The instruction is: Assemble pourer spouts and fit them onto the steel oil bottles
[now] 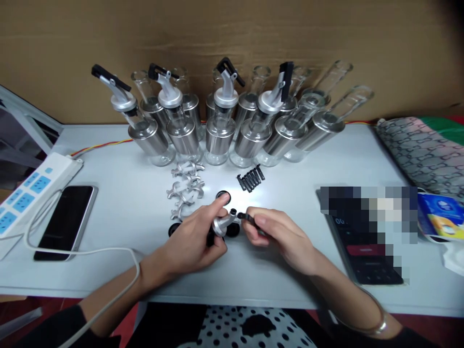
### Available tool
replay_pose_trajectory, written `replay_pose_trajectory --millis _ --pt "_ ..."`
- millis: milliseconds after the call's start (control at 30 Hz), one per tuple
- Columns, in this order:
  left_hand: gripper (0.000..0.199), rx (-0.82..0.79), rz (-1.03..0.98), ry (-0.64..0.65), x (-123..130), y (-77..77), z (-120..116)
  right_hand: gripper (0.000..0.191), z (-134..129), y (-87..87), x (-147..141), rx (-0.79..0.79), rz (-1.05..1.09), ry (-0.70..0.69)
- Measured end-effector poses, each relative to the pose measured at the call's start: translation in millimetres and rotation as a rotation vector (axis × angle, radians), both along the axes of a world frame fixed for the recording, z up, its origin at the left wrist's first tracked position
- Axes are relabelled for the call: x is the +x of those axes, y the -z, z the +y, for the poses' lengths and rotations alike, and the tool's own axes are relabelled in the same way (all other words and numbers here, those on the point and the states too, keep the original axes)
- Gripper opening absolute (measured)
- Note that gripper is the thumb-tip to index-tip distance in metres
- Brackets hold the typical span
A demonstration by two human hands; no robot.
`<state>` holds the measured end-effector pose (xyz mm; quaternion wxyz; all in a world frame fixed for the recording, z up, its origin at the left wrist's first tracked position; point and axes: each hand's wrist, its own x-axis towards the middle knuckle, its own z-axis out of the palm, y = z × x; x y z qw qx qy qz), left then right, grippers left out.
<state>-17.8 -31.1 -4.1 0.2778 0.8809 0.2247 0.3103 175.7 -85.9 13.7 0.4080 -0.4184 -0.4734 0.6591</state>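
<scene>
My left hand (197, 232) is closed around a silver pourer spout (222, 225), its nozzle pointing up and to the right. Between the thumb and fingers of my right hand (277, 232) is a small black lever (250, 220), its end at or close beside the nozzle; whether they touch I cannot tell. Several silver spout pieces (186, 186) lie just beyond my left hand. A row of small black levers (251, 179) lies farther back. Black round caps (224, 196) sit around my left hand, partly hidden by it.
Glass bottles with metal sleeves (220, 137) stand in rows at the back, several topped with pourers (226, 92). On the left are a phone (65, 222) and a power strip (27, 198); a white cable (123, 251) crosses my left forearm. Another phone (366, 251) lies right, near a blue-yellow packet (442, 215).
</scene>
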Motion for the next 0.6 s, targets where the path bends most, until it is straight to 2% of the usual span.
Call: replay_pose_trajectory --millis 133,233,333,433,600 --pt "0.081 0.015 -0.043 0.012 0.7 1.1 0.2 0.041 2.4 2.8 -4.2 -0.134 0.194 -0.008" --pt "0.081 0.019 -0.065 0.017 0.9 1.9 0.6 0.042 3.7 4.6 -6.8 -0.197 0.263 -0.04" --pt "0.082 0.028 -0.087 0.008 0.8 2.7 1.1 0.042 4.7 4.0 -8.5 -0.239 0.326 -0.015" --pt "0.083 0.047 -0.095 -0.013 0.9 3.1 1.1 0.042 5.6 2.9 -9.3 -0.268 0.366 0.019" --pt "0.082 0.053 -0.079 0.0 0.9 2.5 0.8 0.045 6.0 3.6 -8.7 -0.296 0.334 -0.018"
